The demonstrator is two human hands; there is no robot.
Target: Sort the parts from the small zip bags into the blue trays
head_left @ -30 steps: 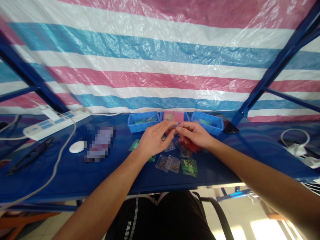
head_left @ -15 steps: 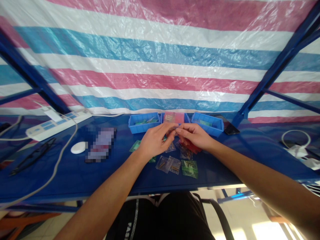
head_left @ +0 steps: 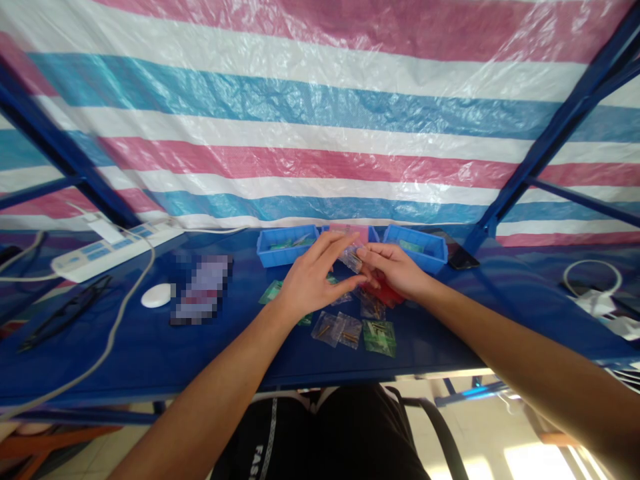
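While the right hand (head_left: 393, 268) pinches a small clear bag (head_left: 351, 259) above the counter (head_left: 300, 357), the left hand (head_left: 310, 277) spreads wide beside it — best to hold the edge firmly, without squeezing the contents, clear of the green packet (head_left: 379, 338).

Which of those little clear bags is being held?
The small clear plastic bag pinched in the bare right hand; others, like the two clear plastic bags near the front edge, lie on the blue table.

there are two hands (head_left: 311, 275), three bins (head_left: 287, 257) and one power strip (head_left: 113, 255).
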